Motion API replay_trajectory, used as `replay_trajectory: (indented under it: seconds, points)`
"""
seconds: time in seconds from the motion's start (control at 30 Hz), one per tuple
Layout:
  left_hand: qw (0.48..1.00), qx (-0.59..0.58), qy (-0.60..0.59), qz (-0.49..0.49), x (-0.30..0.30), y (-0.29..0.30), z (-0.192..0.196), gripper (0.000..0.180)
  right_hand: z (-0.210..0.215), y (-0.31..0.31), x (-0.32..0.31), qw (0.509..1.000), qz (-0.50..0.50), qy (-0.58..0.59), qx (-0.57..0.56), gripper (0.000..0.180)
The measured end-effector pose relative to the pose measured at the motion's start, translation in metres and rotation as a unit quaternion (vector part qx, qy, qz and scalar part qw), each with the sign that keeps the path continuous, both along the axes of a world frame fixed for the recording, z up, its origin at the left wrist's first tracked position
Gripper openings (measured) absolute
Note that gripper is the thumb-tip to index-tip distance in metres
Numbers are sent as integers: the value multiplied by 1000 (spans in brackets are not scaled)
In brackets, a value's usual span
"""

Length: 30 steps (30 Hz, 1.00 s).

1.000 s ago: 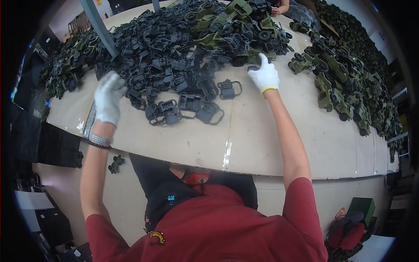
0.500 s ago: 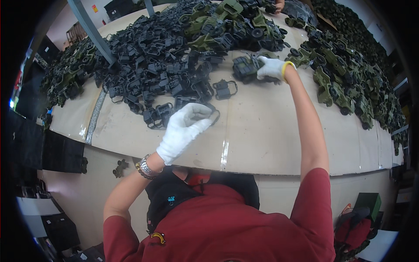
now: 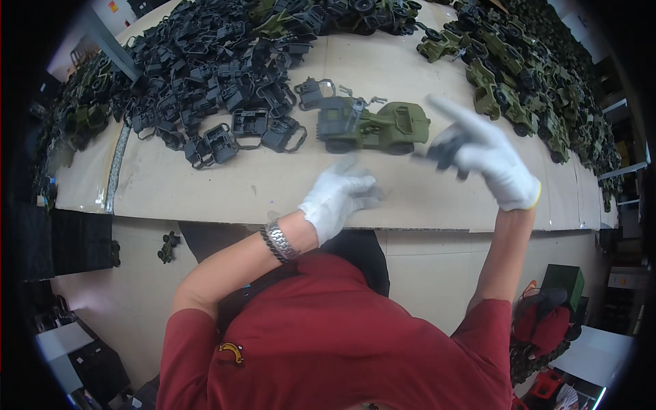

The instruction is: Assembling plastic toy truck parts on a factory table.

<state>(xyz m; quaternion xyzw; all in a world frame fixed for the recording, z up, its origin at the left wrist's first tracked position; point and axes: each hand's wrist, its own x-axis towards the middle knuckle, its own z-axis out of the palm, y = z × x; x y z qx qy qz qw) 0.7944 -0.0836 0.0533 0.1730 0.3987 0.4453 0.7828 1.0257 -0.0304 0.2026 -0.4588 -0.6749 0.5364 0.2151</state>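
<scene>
A green toy quad bike [image 3: 393,126] stands on its wheels on the table, with a dark rack-like plastic part at its left end and handlebars on top. To its right is my gloved right hand [image 3: 495,160], smeared by motion, index finger stretched out and the other fingers curled round a small dark object [image 3: 447,147], too blurred to name. My gloved left hand [image 3: 340,195] hovers near the table edge just in front of the quad bike, fingers loosely apart, holding nothing. Left of the quad bike lie loose black plastic frames [image 3: 283,134].
A large heap of black plastic frames [image 3: 198,75] covers the table's left. Green toy vehicles [image 3: 506,75] are piled along the right. A grey post [image 3: 113,48] rises at the far left. The cardboard-covered table's front edge [image 3: 424,229] runs just before me.
My right hand has let go of the quad bike, which now stands on the table, and has come nearer with a dark object. My left hand has moved right, away from the black frames. The view has shifted.
</scene>
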Motion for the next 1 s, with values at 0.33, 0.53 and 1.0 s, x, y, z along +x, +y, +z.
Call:
replay_trajectory:
  seconds: [0.33, 0.53, 1.0]
  points:
    - [989, -4, -142, 40, 8, 23, -4, 61, -130, 92, -38, 972, -124, 63, 192, 45]
    - [992, 3, -44, 121, 3, 21, 10, 56, -127, 11, -56, 962, -148, 43, 225, 34]
    - [959, 244, -132, 58, -46, 1, 31, 45, -93, -54, -108, 882, -161, 386, 216, 80]
